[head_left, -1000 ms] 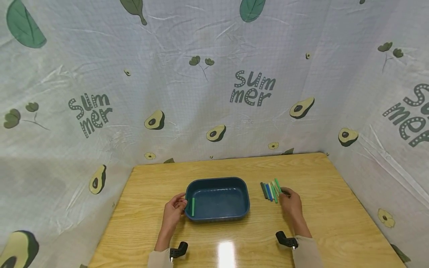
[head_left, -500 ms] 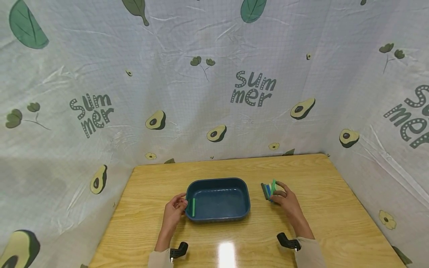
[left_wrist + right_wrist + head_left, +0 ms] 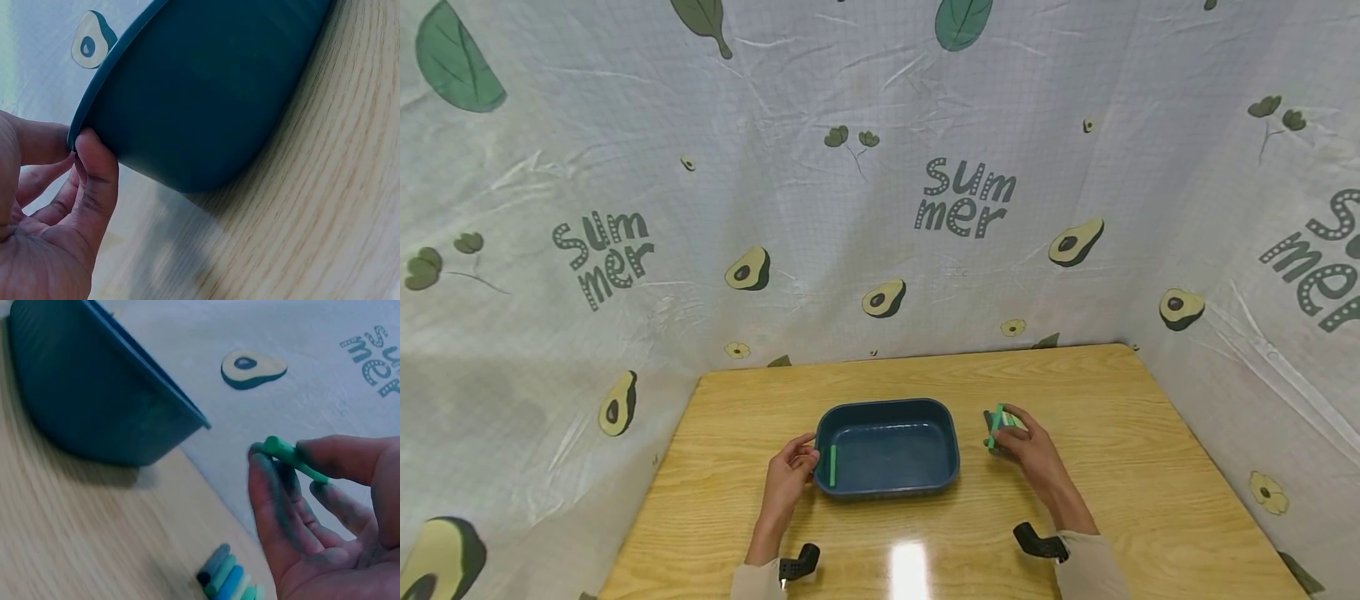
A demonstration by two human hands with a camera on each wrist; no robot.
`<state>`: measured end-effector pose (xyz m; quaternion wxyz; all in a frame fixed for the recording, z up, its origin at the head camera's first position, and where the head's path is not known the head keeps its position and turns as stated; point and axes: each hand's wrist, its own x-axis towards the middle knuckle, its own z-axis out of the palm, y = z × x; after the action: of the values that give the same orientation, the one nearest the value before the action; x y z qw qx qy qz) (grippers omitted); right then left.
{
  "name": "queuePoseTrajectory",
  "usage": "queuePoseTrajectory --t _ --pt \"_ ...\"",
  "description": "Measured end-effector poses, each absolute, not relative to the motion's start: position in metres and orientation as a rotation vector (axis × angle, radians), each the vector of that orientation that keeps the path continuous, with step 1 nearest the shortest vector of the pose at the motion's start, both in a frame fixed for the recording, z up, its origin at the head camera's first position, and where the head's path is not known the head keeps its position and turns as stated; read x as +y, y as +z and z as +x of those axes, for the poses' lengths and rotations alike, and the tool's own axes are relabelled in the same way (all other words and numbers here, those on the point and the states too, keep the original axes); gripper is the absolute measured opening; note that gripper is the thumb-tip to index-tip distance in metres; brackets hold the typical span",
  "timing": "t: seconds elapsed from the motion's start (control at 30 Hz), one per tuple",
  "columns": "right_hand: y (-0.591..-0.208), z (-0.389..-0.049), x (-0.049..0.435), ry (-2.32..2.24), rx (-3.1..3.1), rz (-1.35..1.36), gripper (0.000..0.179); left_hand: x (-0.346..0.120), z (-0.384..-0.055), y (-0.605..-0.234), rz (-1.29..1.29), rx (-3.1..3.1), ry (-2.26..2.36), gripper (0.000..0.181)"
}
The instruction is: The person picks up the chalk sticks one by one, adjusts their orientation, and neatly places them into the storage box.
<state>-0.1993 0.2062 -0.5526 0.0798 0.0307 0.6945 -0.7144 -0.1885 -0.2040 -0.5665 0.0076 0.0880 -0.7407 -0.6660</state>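
A dark blue-green plastic tray (image 3: 887, 492) rests on the table, with a green chalk stick (image 3: 832, 467) lying along its inner left side. My left hand (image 3: 792, 471) pinches the tray's left rim between thumb and finger, as the left wrist view shows up close (image 3: 56, 206). To the tray's right, my right hand (image 3: 1033, 446) holds another green chalk stick (image 3: 290, 457) raised in its fingertips. Greenish powder smudges those fingers. Below that hand lie several chalk sticks (image 3: 226, 578) in grey, green, blue and pale colours, partly hidden by it in the head view.
The wooden table (image 3: 880, 546) has its back edge against a white curtain (image 3: 820, 208) printed with avocados and leaves. The same curtain runs down both sides. A black wrist camera (image 3: 1037, 542) sits on the right wrist, and a matching camera (image 3: 800, 562) on the left.
My right hand has picked a green chalk stick off the right end of the row and moved it left over the others. The left hand and tray have stayed put.
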Motion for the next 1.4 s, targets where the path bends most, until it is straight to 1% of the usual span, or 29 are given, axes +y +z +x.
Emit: queuePoseTrajectory --t 0.2,0.47,0.67,1.0,1.4 --pt "-0.541 -0.199 0.200 -2.280 1.910 0.086 0.063 -0.205 -0.189 -0.568 0.280 -2.309 -2.085 0.037" --pt "-0.534 -0.201 0.190 -2.261 1.925 -0.006 0.063 -0.204 -0.189 -0.568 0.289 -2.308 -2.094 0.039" --pt "-0.528 -0.203 0.177 -2.276 1.885 0.013 0.061 -0.204 -0.190 -0.568 0.306 -2.306 -2.082 0.036" --pt "-0.516 -0.210 0.151 -2.227 1.849 -0.018 0.057 -0.205 -0.191 -0.567 0.293 -2.300 -2.076 0.036" --pt "-0.506 -0.219 0.115 -2.058 1.876 -0.126 0.058 -0.204 -0.192 -0.567 0.298 -2.293 -2.089 0.036"
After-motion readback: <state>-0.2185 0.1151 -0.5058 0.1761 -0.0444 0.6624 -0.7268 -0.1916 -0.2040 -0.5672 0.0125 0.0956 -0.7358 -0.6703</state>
